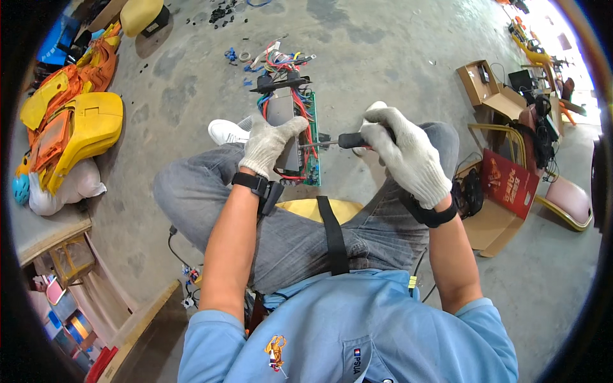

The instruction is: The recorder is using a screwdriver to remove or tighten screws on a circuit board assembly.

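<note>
My left hand [267, 143], in a white knit glove, grips a grey metal-cased electronic unit [280, 108] between my legs. The thumb lies across its top. Along the unit's right side runs a green circuit board [313, 172] with red wires; more coloured wires [284, 60] spread from its far end. My gloved right hand [408, 153] is closed round the dark handle of a screwdriver [350, 140]. Its thin shaft points left, and the tip meets the right side of the metal casing near my left thumb. Whether it sits in a screw is too small to tell.
Small blue parts [230, 56] and a ring [244, 57] lie past the unit. Yellow and orange plastic shells [96, 134] are piled at the left. Cardboard boxes [495, 220] and a chair [565, 201] stand at the right. Black bits [221, 14] lie on the far floor.
</note>
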A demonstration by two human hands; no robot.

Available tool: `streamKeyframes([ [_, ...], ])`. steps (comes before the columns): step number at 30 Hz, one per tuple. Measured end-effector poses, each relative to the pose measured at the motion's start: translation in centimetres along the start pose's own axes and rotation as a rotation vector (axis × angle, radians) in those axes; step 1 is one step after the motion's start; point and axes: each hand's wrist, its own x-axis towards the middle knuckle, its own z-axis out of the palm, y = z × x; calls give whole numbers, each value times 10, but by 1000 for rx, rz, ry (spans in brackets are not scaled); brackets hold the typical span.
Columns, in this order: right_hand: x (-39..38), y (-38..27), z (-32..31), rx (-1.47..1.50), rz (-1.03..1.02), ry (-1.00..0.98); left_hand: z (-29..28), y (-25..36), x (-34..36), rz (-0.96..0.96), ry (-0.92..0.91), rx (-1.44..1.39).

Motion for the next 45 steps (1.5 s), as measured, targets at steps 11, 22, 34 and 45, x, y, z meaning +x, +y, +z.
streamKeyframes([
  [11,2,-3,-4,-34,151,-78,2,9,-7,51,-42,-90],
  [22,2,35,10,67,9,16,7,2,-5,69,1,-124],
  [34,5,50,9,122,52,-76,3,-8,7,22,61,49],
  [45,8,47,8,333,237,-84,-2,-28,21,71,16,10],
])
